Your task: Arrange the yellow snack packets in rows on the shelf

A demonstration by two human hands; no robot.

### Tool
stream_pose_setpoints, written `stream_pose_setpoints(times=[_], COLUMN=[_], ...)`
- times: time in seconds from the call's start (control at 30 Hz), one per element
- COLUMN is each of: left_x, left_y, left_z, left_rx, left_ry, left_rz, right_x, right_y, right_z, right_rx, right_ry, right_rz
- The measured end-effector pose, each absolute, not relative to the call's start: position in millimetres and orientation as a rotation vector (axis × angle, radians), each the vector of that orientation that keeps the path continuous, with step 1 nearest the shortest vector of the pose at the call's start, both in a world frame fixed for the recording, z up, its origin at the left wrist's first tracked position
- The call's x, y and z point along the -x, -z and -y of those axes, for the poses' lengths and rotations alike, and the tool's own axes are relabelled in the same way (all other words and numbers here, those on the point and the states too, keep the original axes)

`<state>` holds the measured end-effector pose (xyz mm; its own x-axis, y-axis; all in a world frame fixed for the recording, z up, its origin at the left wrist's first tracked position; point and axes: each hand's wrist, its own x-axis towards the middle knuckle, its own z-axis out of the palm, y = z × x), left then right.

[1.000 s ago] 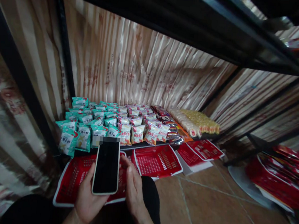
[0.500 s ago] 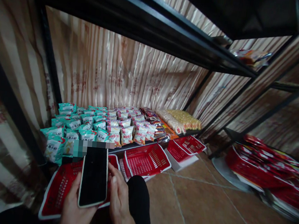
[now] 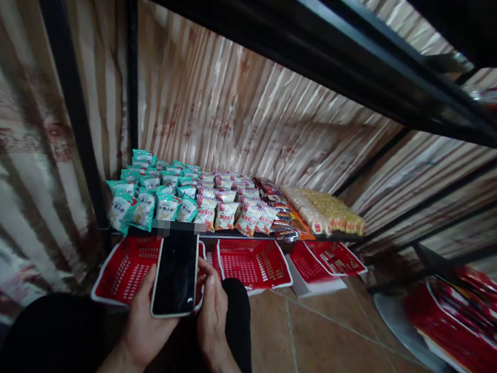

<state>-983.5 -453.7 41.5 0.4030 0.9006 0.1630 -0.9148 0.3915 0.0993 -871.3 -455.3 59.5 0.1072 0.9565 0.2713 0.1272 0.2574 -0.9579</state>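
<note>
A smartphone (image 3: 175, 274) with a dark screen and a pale rim rests tilted in my left hand (image 3: 149, 329), whose thumb lies along its left edge. My right hand (image 3: 212, 308) is beside the phone's right edge, fingers loosely bent and not closed round it; whether the fingertips touch it I cannot tell. Behind the phone is a red plastic basket (image 3: 112, 273) with a white rim, partly hidden by my hands. Just beyond, green snack bags (image 3: 144, 209) and white-and-orange snack bags (image 3: 227, 215) stand in rows on the low black shelf (image 3: 140, 232).
Another red basket (image 3: 253, 262) and a tilted red basket (image 3: 333, 258) stand on the tiled floor (image 3: 326, 338). Pale and yellow packs (image 3: 333, 211) fill the shelf's right end. A black upper shelf (image 3: 286, 56) hangs overhead. Red packages (image 3: 458, 327) lie at the right.
The view has turned left, so shelf, baskets and hands appear farther right. The phone stays in my left hand, with my right hand still beside it.
</note>
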Motion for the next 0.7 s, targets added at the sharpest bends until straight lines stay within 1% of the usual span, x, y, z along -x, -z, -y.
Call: stream_pose_setpoints(times=[0.23, 0.4, 0.7], left_x=[970.4, 973.3, 977.9], left_y=[-52.8, -55.8, -64.5], left_z=[468.4, 471.6, 480.6], left_rx=[-0.133, -0.143, 0.063], left_ry=[-1.209, -1.219, -1.294], left_rz=[-0.067, -0.09, -0.362], right_x=[864.1, 869.3, 878.5], right_y=[-62.9, -61.7, -59.3], right_z=[462.3, 464.4, 464.9], right_rx=[1.101, 1.076, 1.119], right_ry=[-0.882, -0.882, -0.832], right_rz=[1.268, 1.241, 1.274])
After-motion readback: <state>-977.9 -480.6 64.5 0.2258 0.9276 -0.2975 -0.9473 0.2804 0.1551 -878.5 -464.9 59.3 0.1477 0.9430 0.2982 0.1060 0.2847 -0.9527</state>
